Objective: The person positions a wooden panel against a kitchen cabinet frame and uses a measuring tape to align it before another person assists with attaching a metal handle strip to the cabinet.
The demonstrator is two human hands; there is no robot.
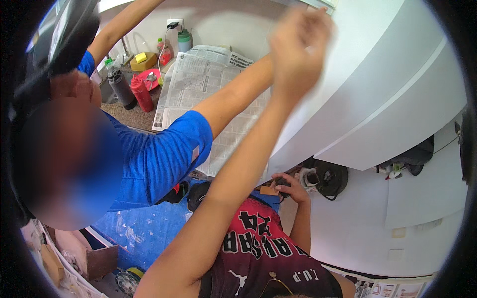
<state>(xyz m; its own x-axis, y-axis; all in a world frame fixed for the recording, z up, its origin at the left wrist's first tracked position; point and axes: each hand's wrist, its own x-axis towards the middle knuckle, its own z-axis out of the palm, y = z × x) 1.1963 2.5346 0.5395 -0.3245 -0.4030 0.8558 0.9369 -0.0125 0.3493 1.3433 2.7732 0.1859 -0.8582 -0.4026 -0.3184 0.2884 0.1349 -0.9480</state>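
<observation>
My left hand is raised high against the white panel, near its top edge. Motion smears its fingers, so whether it grips anything does not show. Low beside my red and black jersey, my right hand curls its fingers around a small dark object whose kind I cannot make out. A flat orange-brown piece shows just left of that hand. A co-worker in a blue shirt stands at my left. One of their arms stretches toward the panel and passes behind my left hand and forearm.
Newspaper covers part of the counter. Left of it stand a dark bottle, a red squeeze bottle, a pink plate and a yellow sponge. Below lie a blue sheet, a wooden box and a black bag.
</observation>
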